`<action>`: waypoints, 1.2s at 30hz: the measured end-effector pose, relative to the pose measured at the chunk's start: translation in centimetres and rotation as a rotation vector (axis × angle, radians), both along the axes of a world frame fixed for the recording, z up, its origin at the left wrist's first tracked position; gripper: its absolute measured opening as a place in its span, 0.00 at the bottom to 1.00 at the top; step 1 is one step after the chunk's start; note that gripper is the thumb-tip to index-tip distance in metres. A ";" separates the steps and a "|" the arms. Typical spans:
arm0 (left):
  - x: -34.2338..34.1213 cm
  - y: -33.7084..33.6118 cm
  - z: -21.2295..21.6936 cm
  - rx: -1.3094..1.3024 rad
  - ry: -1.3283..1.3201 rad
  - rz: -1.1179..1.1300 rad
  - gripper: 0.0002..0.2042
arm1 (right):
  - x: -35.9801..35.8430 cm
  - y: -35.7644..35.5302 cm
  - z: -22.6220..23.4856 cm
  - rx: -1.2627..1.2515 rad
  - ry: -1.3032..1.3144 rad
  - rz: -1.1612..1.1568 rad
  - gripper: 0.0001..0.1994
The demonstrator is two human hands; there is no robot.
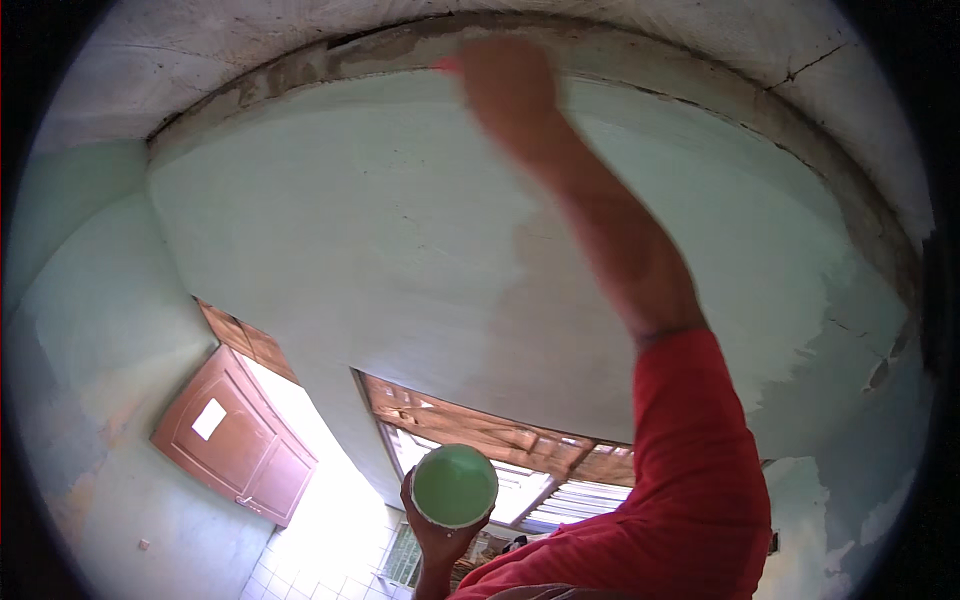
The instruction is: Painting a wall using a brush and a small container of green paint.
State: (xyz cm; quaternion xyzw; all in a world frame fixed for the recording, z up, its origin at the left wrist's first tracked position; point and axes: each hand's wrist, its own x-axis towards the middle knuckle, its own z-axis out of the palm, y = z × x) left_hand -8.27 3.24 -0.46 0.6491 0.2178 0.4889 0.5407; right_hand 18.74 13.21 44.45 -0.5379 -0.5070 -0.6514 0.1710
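Note:
My left hand (440, 548), low in the middle, grips a round tub (452, 523) from below and the side. Pale green paint (455, 482) shows inside its whitish rim. My right arm, in a red sleeve, reaches up to the top of the wall (350, 220). There my right hand (508, 88) is closed and smeared by motion, at the bare brownish strip (300, 72) under the ceiling. A small red bit (445, 65) sticks out at its left; the kind of thing held cannot be made out.
The ceiling (690, 35) has cracks. A brown door (240, 430) stands ajar at the lower left beside a bright doorway. Below the wall is a window (590, 500) with slats and wooden boards above it. White floor tiles (300, 575) lie far below.

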 end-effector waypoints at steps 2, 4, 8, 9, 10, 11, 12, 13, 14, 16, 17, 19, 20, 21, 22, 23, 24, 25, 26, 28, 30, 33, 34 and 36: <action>-0.6 0.0 -0.4 -0.063 -0.051 0.010 0.57 | -4.8 6.0 -1.0 -0.161 0.126 0.048 0.20; -1.1 0.1 -1.5 -0.104 -0.060 0.048 0.58 | -7.9 11.2 -1.4 -0.190 0.280 0.194 0.18; -1.7 0.6 -0.8 -0.034 -0.060 0.069 0.58 | -8.1 13.5 -0.1 -0.172 0.384 0.302 0.13; -2.1 0.7 -1.0 -0.063 -0.054 0.089 0.58 | -7.0 13.0 0.5 -0.148 0.357 0.314 0.11; -2.5 0.9 -1.3 -0.092 -0.047 0.111 0.58 | -6.2 12.2 0.7 -0.126 0.332 0.329 0.09; -3.0 1.2 -1.7 -0.027 -0.020 0.149 0.58 | -5.7 10.0 0.9 -0.086 0.373 0.233 0.09; -3.4 1.3 -2.3 -0.036 -0.017 0.147 0.58 | -4.5 6.9 1.1 -0.043 0.410 0.133 0.09; -3.5 1.2 -2.9 -0.102 -0.046 0.142 0.58 | -1.6 3.2 0.9 0.077 0.425 0.145 0.10; -3.4 1.4 -3.4 -0.167 -0.075 0.139 0.58 | 1.8 -0.8 0.7 0.197 0.437 0.161 0.12; -3.5 1.6 -3.3 -0.144 -0.058 0.125 0.59 | 10.4 -10.6 0.2 0.310 0.097 0.017 0.19; -3.9 1.9 -3.6 -0.136 -0.035 0.150 0.59 | 9.1 -15.4 -0.3 0.318 0.342 -0.190 0.18; -3.6 2.4 -3.1 -0.107 0.037 0.127 0.59 | 15.7 -30.3 0.7 0.123 -0.209 -0.875 0.15; -3.5 2.6 -3.3 -0.107 0.031 0.105 0.59 | 18.3 -36.4 1.9 0.301 -0.114 -1.095 0.18; -3.6 2.9 -3.6 -0.116 0.009 0.086 0.59 | 15.2 -38.7 1.7 0.131 0.001 -1.228 0.19; -3.3 3.4 -3.8 -0.123 -0.025 0.054 0.58 | 15.6 -42.0 2.3 0.204 0.027 -1.152 0.17; -3.2 3.4 -3.9 -0.129 -0.030 0.049 0.58 | 16.4 -44.8 2.9 0.270 0.054 -1.067 0.18; -2.9 3.5 -3.8 -0.133 -0.045 0.039 0.58 | 15.8 -44.9 3.0 0.270 0.048 -1.067 0.18; -2.7 3.5 -3.8 -0.139 -0.062 0.032 0.58 | 14.9 -44.5 3.0 0.396 0.165 -1.125 0.17; -2.4 3.6 -3.6 -0.144 -0.069 0.036 0.58 | 14.2 -43.5 3.2 0.522 0.282 -1.175 0.16; -1.9 3.6 -3.2 -0.151 -0.070 -0.008 0.57 | 13.2 -40.4 3.3 0.408 0.217 -1.152 0.14; -1.4 3.5 -2.9 -0.137 -0.075 -0.020 0.57 | 11.3 -34.2 2.8 0.285 0.156 -1.027 0.13; -1.4 3.2 -1.8 -0.072 -0.038 0.032 0.57 | 6.3 -18.0 1.0 0.193 0.206 -0.788 0.09; -1.9 2.9 -1.5 -0.029 -0.024 0.053 0.56 | 5.0 -14.0 1.0 0.119 0.058 -0.535 0.07; -2.4 2.6 -1.9 0.026 -0.025 0.097 0.56 | 1.3 -5.5 1.1 0.089 0.095 -0.148 0.11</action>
